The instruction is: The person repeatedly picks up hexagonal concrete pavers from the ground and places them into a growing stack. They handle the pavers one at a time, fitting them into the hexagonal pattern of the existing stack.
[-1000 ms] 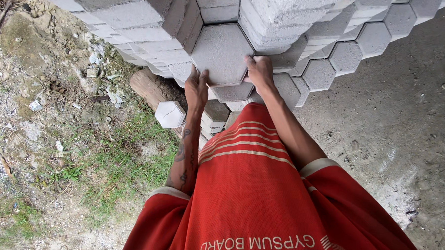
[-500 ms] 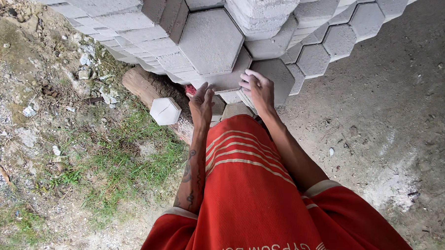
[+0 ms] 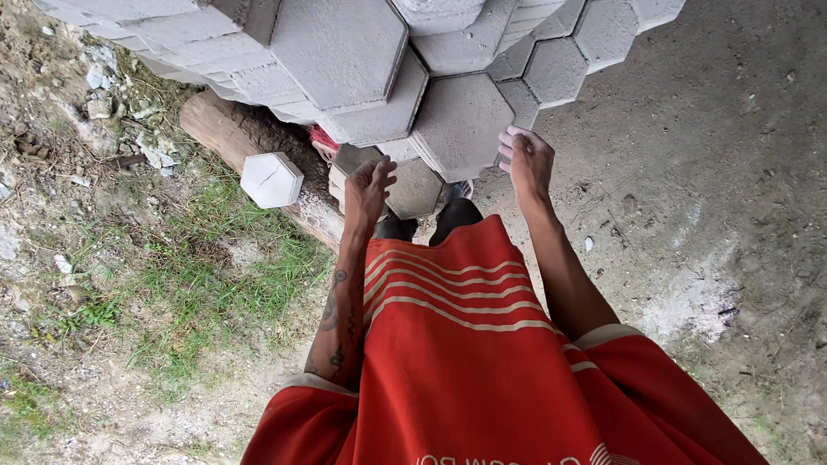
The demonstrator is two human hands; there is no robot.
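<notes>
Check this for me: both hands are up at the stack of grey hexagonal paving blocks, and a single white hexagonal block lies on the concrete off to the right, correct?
Not quite. The head view shows the left hand and right hand at the stack of grey hexagonal paving blocks, but the white hexagonal block lies to the left, against a log at the edge of the grass, not on the concrete to the right.

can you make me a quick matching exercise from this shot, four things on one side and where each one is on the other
Things:
1. left hand
2. right hand
3. white hexagonal block
4. log

Places:
A. lying along the grass edge under the stack
B. at the right edge of a grey hexagonal paver
C. sitting alone against the log
D. at the lower pavers, left of the red shirt's top

Pairs: 1-D, 2-B, 3-C, 4-A
</notes>
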